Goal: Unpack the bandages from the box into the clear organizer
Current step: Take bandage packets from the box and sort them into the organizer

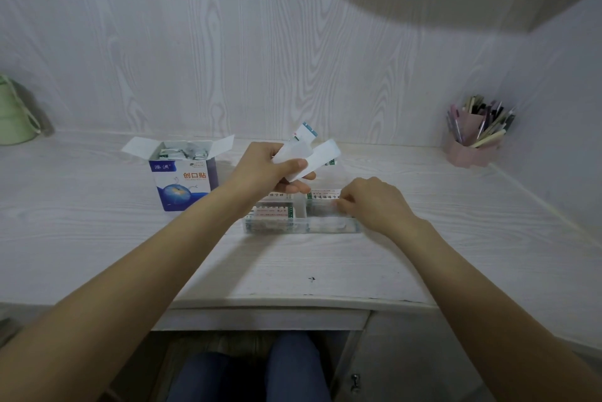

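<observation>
A blue and white bandage box (pixel 182 180) stands open on the desk at centre left, with wrapped bandages showing in its top. My left hand (pixel 270 170) grips a fan of several white bandage strips (pixel 309 151) above the clear organizer (pixel 301 225). The organizer lies on the desk and holds bandages in its compartments. My right hand (pixel 371 203) reaches into the organizer's right compartment, its fingers curled on a bandage (pixel 325 195) there.
A pink pen holder (pixel 472 138) full of pens stands at the back right near the side wall. A green container (pixel 14 112) sits at the far left. The desk's front edge (pixel 293 302) runs above my knees.
</observation>
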A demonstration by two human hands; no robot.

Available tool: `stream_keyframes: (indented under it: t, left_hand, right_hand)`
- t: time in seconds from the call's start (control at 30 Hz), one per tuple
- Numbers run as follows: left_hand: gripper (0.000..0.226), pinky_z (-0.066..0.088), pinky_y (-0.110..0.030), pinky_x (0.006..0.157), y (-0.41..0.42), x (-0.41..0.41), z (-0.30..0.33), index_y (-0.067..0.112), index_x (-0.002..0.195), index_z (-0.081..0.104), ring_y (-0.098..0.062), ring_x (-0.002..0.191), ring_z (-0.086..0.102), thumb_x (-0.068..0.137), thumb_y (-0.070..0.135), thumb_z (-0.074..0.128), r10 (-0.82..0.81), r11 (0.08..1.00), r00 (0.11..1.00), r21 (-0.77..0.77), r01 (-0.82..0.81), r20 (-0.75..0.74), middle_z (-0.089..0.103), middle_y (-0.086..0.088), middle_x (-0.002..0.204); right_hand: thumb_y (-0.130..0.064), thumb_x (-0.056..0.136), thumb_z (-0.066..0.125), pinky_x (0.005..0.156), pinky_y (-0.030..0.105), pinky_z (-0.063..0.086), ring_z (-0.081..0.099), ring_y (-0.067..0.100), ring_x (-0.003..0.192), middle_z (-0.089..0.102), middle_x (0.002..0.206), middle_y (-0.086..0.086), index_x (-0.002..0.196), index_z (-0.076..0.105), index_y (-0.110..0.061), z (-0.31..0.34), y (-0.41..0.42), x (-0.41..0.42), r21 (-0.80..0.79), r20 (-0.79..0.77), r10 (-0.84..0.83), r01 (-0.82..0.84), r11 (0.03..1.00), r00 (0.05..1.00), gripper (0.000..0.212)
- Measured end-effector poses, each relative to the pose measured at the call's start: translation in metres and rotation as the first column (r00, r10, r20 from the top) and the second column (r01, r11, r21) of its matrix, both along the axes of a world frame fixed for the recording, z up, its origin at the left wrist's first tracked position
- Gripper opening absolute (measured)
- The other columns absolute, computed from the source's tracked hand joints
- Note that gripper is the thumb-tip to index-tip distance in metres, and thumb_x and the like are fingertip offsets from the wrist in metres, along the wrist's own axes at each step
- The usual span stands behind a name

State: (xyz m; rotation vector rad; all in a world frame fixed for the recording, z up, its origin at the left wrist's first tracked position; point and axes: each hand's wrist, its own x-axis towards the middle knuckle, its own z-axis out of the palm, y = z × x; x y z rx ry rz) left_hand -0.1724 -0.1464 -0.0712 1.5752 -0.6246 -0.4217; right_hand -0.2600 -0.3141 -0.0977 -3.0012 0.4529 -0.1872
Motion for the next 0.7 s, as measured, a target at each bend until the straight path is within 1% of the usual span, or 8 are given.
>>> stream_keyframes:
  t: [0.17, 0.27, 0.4, 0.5, 0.53, 0.6, 0.67, 0.7]
  left_hand:
    - [0.014, 0.056, -0.018, 0.054, 0.001, 0.002, 0.001, 0.012, 0.104, 0.059, -0.016, 0.059, 0.070, 0.090, 0.007, 0.060, 0.006, 1.000, 1.000, 0.005, -0.006, 0.005, 0.073, 0.000, 0.071]
    - [0.015, 0.057, -0.019, 0.055, 0.000, 0.002, 0.002, 0.012, 0.105, 0.059, -0.015, 0.059, 0.070, 0.090, 0.007, 0.060, 0.006, 1.000, 1.000, 0.000, -0.006, 0.004, 0.073, -0.001, 0.073]
    - [0.021, 0.056, -0.018, 0.054, 0.001, 0.001, 0.004, 0.008, 0.111, 0.059, -0.016, 0.059, 0.070, 0.090, 0.008, 0.060, 0.004, 1.000, 1.000, 0.010, -0.004, 0.001, 0.073, -0.003, 0.077]
    - [0.018, 0.055, -0.018, 0.053, 0.003, 0.001, 0.003, 0.009, 0.108, 0.059, -0.016, 0.059, 0.070, 0.090, 0.007, 0.060, -0.001, 1.000, 1.000, 0.004, 0.001, -0.001, 0.073, -0.003, 0.077]
    - [0.016, 0.055, -0.018, 0.053, 0.004, 0.002, 0.002, 0.011, 0.106, 0.059, -0.016, 0.059, 0.070, 0.090, 0.007, 0.061, -0.001, 1.000, 1.000, 0.001, 0.001, -0.003, 0.073, -0.002, 0.075]
    - [0.015, 0.056, -0.019, 0.054, 0.005, 0.003, 0.000, 0.012, 0.104, 0.060, -0.017, 0.060, 0.070, 0.090, 0.007, 0.061, -0.003, 1.000, 1.000, 0.002, 0.003, -0.003, 0.073, -0.001, 0.074]
    - [0.018, 0.057, -0.020, 0.056, 0.006, 0.004, -0.003, 0.011, 0.107, 0.060, -0.018, 0.062, 0.071, 0.090, 0.008, 0.061, -0.008, 1.000, 1.000, 0.014, 0.008, 0.001, 0.074, -0.002, 0.077]
    - [0.020, 0.057, -0.021, 0.057, 0.007, 0.003, -0.003, 0.011, 0.109, 0.061, -0.018, 0.063, 0.071, 0.089, 0.008, 0.062, -0.017, 1.000, 1.000, 0.022, 0.016, 0.003, 0.074, -0.003, 0.078]
  right_hand:
    - [-0.028, 0.094, 0.046, 0.051, 0.026, 0.033, 0.048, 0.022, 0.058, 0.049, 0.061, 0.001, 0.075, 0.062, -0.008, 0.009, -0.002, 0.004, -0.016, 0.027, -0.116, 0.116, 0.993, 0.993, 0.032]
    - [-0.027, 0.094, 0.044, 0.057, 0.027, 0.037, 0.050, 0.023, 0.061, 0.050, 0.067, 0.002, 0.077, 0.054, -0.010, 0.010, 0.003, 0.006, -0.045, -0.051, -0.107, 0.105, 0.993, 0.993, 0.026]
    - [-0.027, 0.096, 0.043, 0.050, 0.026, 0.027, 0.044, 0.018, 0.059, 0.043, 0.068, 0.000, 0.069, 0.040, -0.014, 0.007, 0.007, 0.008, -0.087, -0.127, -0.124, 0.113, 0.990, 0.984, 0.030]
    - [-0.027, 0.094, 0.044, 0.051, 0.026, 0.032, 0.050, 0.025, 0.063, 0.051, 0.069, 0.004, 0.068, 0.047, -0.009, 0.007, 0.004, 0.006, -0.084, -0.031, -0.138, 0.135, 0.987, 0.990, 0.031]
    - [-0.026, 0.092, 0.047, 0.054, 0.027, 0.038, 0.054, 0.026, 0.062, 0.058, 0.070, 0.007, 0.070, 0.055, -0.007, 0.009, 0.002, 0.005, 0.000, 0.048, -0.135, 0.135, 0.991, 0.990, 0.030]
    - [-0.024, 0.089, 0.053, 0.054, 0.025, 0.045, 0.059, 0.018, 0.054, 0.069, 0.076, 0.004, 0.077, 0.067, -0.010, 0.016, 0.000, 0.002, 0.388, 0.258, -0.153, 0.043, 0.921, 0.954, 0.023]
    - [-0.023, 0.089, 0.058, 0.046, 0.018, 0.041, 0.057, 0.009, 0.052, 0.072, 0.084, -0.002, 0.090, 0.070, -0.017, 0.025, 0.004, -0.001, 0.746, 0.361, -0.206, -0.149, 0.649, 0.910, 0.014]
    - [-0.024, 0.089, 0.061, 0.045, 0.017, 0.039, 0.058, 0.008, 0.056, 0.072, 0.087, -0.002, 0.097, 0.070, -0.017, 0.028, 0.006, -0.001, 0.822, 0.369, -0.217, -0.208, 0.531, 0.904, 0.014]
